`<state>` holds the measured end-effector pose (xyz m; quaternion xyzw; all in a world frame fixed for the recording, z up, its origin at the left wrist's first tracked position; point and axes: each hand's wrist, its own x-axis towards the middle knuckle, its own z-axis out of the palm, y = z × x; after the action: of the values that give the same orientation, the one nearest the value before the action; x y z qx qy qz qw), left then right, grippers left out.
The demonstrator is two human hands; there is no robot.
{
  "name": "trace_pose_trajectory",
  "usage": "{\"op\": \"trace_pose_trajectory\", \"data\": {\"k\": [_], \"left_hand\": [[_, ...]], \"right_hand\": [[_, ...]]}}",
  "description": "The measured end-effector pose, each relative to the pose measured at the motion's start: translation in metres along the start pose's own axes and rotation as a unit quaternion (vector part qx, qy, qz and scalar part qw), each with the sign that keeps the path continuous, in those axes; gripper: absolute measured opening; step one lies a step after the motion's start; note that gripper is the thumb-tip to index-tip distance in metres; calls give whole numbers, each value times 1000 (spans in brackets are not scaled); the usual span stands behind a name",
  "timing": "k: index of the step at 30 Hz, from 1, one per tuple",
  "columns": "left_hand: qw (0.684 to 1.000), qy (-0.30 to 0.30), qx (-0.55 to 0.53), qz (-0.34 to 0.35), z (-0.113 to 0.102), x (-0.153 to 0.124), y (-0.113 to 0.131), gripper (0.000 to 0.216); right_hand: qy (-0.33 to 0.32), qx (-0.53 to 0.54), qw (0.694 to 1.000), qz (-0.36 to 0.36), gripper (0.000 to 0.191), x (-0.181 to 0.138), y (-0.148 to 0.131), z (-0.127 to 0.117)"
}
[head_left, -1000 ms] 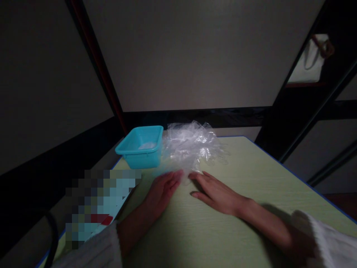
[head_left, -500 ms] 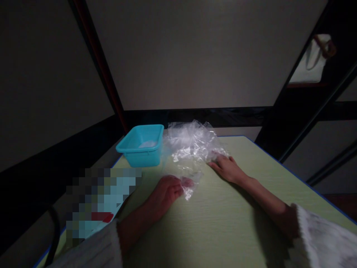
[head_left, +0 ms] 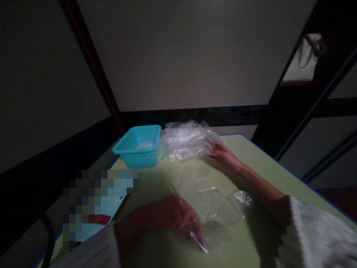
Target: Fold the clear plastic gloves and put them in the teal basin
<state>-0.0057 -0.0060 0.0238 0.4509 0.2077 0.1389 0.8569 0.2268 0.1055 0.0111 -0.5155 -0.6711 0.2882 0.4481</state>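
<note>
My left hand [head_left: 184,219] is low over the near part of the table, fingers curled down and partly covered by a thin clear plastic bag [head_left: 217,208]. That bag spreads to the right of the hand, wrinkled and see-through. Farther back lies a pile of crumpled clear plastic bags [head_left: 185,139]. At the pile's right edge is my right hand [head_left: 223,152], its fingers stretched out and apart, touching the plastic. The fingertips are partly veiled by the film.
A turquoise plastic basin [head_left: 139,158] stands at the back left with something whitish [head_left: 145,144] inside. A blurred-out light blue flat item [head_left: 103,212] lies on the left of the pale green table [head_left: 223,253]. Behind rises a grey panel wall [head_left: 189,56].
My left hand has drawn one clear bag off the pile, toward me and slightly right. My right hand has shifted a little farther back, with its fingers spread more.
</note>
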Motion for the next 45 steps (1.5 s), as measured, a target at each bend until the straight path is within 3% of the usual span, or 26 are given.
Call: {"op": "trace_pose_trajectory", "data": {"k": [8, 12, 14, 18, 22, 27, 32, 34, 37, 40, 42, 45], "left_hand": [[1000, 23, -8, -14, -10, 4, -3, 13], [1000, 27, -15, -7, -12, 4, -6, 11], [1000, 18, -17, -3, -16, 5, -9, 10], [999, -36, -26, 12, -25, 12, -15, 10], [999, -41, -23, 20, -28, 12, -14, 9], [996, -79, -4, 33, -26, 4, -8, 16], [987, -158, 18, 3, -27, -1, -10, 18], [990, -142, 17, 10, -30, -1, -10, 15], [997, -71, 19, 29, -35, -3, -10, 4], [999, -24, 4, 38, -39, -4, -8, 13], [999, -14, -10, 37, -38, -4, -5, 16], [999, -17, 16, 36, -35, -6, 2, 19]], "right_hand": [[110, 101, 986, 76, 52, 34, 2, 12], [98, 144, 980, 96, 21, 38, 2, 17], [102, 173, 975, 92, 16, 38, -2, 18], [107, 207, 968, 91, 37, 34, -8, 19], [120, 191, 969, 101, 56, 32, -7, 14], [150, 135, 976, 75, 57, 23, -9, -8], [34, 98, 994, 40, 26, -12, -19, -24], [-35, 87, 995, 33, 18, -31, -24, -24], [-136, 68, 988, 25, 14, -54, -30, -20], [-298, -19, 953, -47, 16, -67, -37, -14], [-334, -88, 933, -104, 21, -72, -41, -11], [-339, -137, 918, -152, 17, -74, -42, -10]]}}
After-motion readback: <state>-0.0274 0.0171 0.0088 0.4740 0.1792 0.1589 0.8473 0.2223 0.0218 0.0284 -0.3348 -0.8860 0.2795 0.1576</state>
